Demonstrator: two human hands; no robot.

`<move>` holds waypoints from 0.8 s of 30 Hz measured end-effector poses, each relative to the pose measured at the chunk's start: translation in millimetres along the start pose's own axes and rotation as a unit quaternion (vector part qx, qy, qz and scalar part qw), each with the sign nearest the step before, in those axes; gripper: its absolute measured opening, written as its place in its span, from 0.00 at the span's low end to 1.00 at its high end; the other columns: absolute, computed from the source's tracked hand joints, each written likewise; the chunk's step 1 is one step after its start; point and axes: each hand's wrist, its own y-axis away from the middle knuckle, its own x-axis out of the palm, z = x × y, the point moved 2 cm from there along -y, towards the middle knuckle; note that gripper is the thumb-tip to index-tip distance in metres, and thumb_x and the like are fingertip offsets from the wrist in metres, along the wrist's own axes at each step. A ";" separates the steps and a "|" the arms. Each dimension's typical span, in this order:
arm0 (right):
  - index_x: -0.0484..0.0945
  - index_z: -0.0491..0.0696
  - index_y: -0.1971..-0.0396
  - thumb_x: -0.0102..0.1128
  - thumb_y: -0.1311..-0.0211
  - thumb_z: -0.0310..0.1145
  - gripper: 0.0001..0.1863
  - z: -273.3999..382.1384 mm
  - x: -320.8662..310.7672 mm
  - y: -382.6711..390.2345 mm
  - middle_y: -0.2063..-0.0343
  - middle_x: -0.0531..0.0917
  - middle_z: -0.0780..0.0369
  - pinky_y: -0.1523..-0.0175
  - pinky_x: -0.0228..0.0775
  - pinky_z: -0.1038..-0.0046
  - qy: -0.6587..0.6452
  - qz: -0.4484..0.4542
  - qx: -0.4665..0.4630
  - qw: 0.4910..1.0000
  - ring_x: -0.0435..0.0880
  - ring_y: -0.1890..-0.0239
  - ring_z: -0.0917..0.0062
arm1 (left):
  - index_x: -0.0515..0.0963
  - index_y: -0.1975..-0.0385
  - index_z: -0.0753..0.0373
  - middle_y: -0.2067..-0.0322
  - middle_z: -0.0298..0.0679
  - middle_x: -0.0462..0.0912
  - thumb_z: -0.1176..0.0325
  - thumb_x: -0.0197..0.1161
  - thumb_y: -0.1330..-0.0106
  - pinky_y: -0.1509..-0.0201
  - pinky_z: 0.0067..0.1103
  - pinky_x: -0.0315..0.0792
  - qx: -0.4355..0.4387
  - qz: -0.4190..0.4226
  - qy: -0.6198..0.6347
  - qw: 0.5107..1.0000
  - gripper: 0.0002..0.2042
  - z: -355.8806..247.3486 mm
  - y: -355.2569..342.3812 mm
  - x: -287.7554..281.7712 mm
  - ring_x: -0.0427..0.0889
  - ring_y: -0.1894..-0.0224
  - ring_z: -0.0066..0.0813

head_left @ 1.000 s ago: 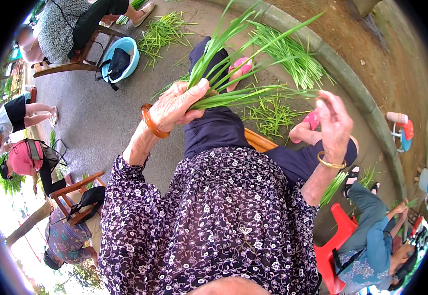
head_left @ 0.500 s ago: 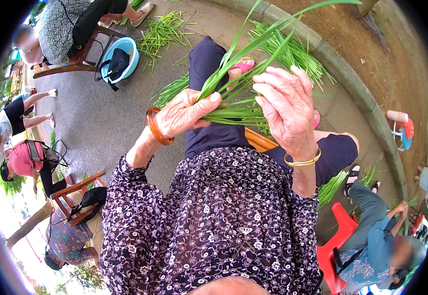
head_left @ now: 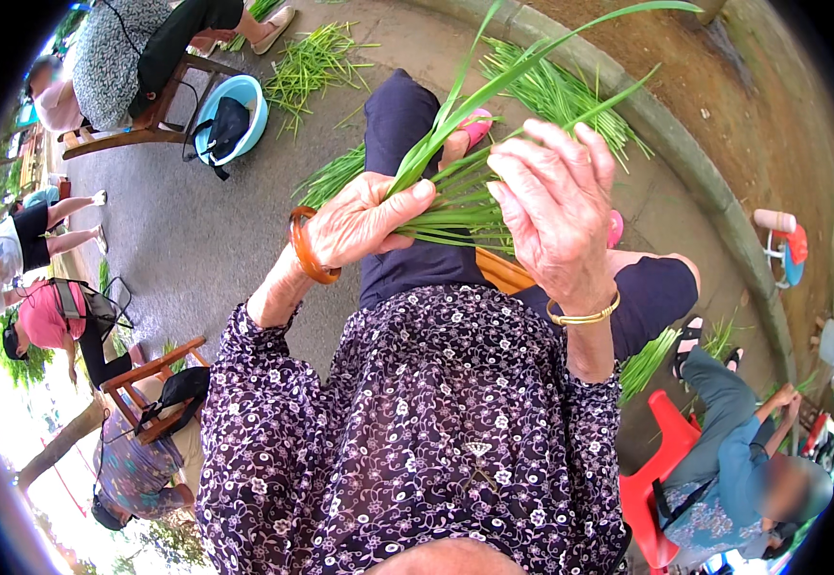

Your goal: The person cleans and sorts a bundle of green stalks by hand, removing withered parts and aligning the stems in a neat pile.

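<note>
A loose bunch of long, flat green leaves (head_left: pixel 451 225) fans out above my lap. My left hand (head_left: pixel 364 222), with an amber-brown bangle at its wrist, is closed around the gathered end, thumb on top. Several longer blades rise past it toward the upper right. My right hand (head_left: pixel 559 206), wearing a gold bangle, is at the bunch's right side. Its fingers are loosely bent and apart from the thumb, and they cover part of the leaves. One blade passes behind these fingers and comes out above them.
Piles of cut green leaves lie on the pavement, one by the kerb (head_left: pixel 685 158) and another near a light-blue basin (head_left: pixel 247 125) holding a black bag. Part of a wooden seat (head_left: pixel 503 271) shows under me. A person sits on a red chair (head_left: pixel 652 479) at right; others are at left.
A blade now sticks out to the upper right beyond my right hand. That hand has shifted slightly; my left hand keeps its hold.
</note>
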 end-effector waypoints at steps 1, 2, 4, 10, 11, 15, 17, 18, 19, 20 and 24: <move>0.75 0.45 0.73 0.59 0.59 0.28 0.09 -3.4 3.8 4.9 0.71 0.76 0.64 0.50 0.58 0.66 -0.018 0.001 -0.004 1.000 0.73 0.62 0.73 | 0.74 0.64 0.66 0.78 0.29 0.72 0.46 0.47 0.41 0.80 0.08 0.62 0.002 0.000 0.000 1.000 0.25 -0.7 -0.4 0.2 0.65 0.80 0.11; 0.75 0.45 0.73 0.59 0.59 0.28 0.09 -5.3 5.9 8.7 0.72 0.76 0.64 0.51 0.59 0.66 -0.043 0.010 0.004 0.999 0.73 0.63 0.72 | 0.74 0.64 0.66 0.78 0.29 0.72 0.47 0.47 0.41 0.80 0.08 0.61 -0.004 0.002 0.007 1.000 0.25 -1.2 0.4 -0.7 0.65 0.80 0.11; 0.75 0.45 0.73 0.59 0.59 0.27 0.09 -7.8 9.8 14.5 0.73 0.76 0.64 0.54 0.61 0.67 -0.092 0.028 0.021 0.995 0.74 0.66 0.72 | 0.74 0.63 0.66 0.78 0.28 0.73 0.47 0.47 0.40 0.81 0.07 0.60 -0.015 0.007 0.022 1.000 0.24 -2.5 1.9 -3.2 0.64 0.81 0.10; 0.75 0.44 0.74 0.58 0.58 0.24 0.08 -6.5 13.0 21.9 0.75 0.75 0.62 0.65 0.67 0.72 -0.188 0.030 0.081 0.978 0.75 0.72 0.70 | 0.74 0.63 0.66 0.88 0.28 0.68 0.48 0.43 0.39 0.86 0.08 0.54 0.028 0.024 0.041 0.998 0.24 1.8 -0.6 -7.6 0.62 0.89 0.09; 0.75 0.44 0.74 0.58 0.58 0.24 0.07 -6.6 13.1 22.5 0.75 0.75 0.62 0.66 0.67 0.73 -0.203 0.023 0.088 0.975 0.75 0.72 0.70 | 0.74 0.63 0.66 0.89 0.28 0.67 0.48 0.42 0.39 0.86 0.08 0.53 0.029 0.032 0.037 0.998 0.25 3.2 -1.7 -9.5 0.61 0.89 0.09; 0.74 0.42 0.72 0.57 0.55 0.22 0.07 -6.1 8.4 18.9 0.75 0.75 0.60 0.69 0.68 0.74 -0.250 0.005 0.140 0.958 0.75 0.74 0.70 | 0.75 0.63 0.66 0.92 0.28 0.63 0.47 0.40 0.40 0.88 0.10 0.49 0.035 0.038 0.025 0.998 0.26 3.3 -2.2 -9.3 0.58 0.91 0.09; 0.74 0.41 0.70 0.56 0.54 0.21 0.08 -9.5 6.2 16.1 0.75 0.75 0.59 0.70 0.67 0.75 -0.262 0.001 0.163 0.951 0.75 0.74 0.71 | 0.75 0.63 0.66 0.92 0.28 0.63 0.48 0.40 0.39 0.88 0.10 0.49 0.027 0.050 0.039 0.998 0.26 4.3 -2.1 -8.8 0.57 0.91 0.09; 0.74 0.41 0.70 0.56 0.53 0.21 0.08 -10.8 7.1 16.1 0.75 0.75 0.59 0.70 0.67 0.76 -0.278 0.001 0.188 0.942 0.75 0.75 0.72 | 0.75 0.63 0.66 0.92 0.28 0.64 0.48 0.40 0.39 0.88 0.11 0.49 0.024 0.056 0.045 0.997 0.25 4.9 -2.1 -8.5 0.57 0.91 0.09; 0.74 0.41 0.69 0.56 0.53 0.21 0.09 -12.1 8.3 16.2 0.75 0.75 0.59 0.71 0.67 0.77 -0.295 0.002 0.213 0.931 0.75 0.76 0.74 | 0.75 0.63 0.66 0.92 0.28 0.64 0.48 0.40 0.39 0.88 0.11 0.49 0.026 0.062 0.046 0.997 0.25 5.6 -2.3 -8.1 0.57 0.91 0.10; 0.74 0.41 0.68 0.56 0.52 0.21 0.09 -13.8 9.5 16.4 0.75 0.75 0.58 0.71 0.66 0.78 -0.311 0.003 0.239 0.920 0.75 0.76 0.75 | 0.75 0.63 0.66 0.93 0.28 0.64 0.49 0.40 0.39 0.88 0.11 0.49 0.029 0.068 0.046 0.996 0.25 6.1 -2.6 -7.5 0.56 0.91 0.10; 0.73 0.40 0.66 0.57 0.54 0.21 0.12 -21.6 15.1 14.3 0.75 0.74 0.60 0.73 0.66 0.79 -0.299 0.077 0.232 0.922 0.74 0.77 0.77 | 0.75 0.63 0.66 0.93 0.28 0.64 0.49 0.41 0.40 0.88 0.11 0.49 0.034 0.082 0.026 0.996 0.25 6.4 -2.9 -5.4 0.56 0.91 0.10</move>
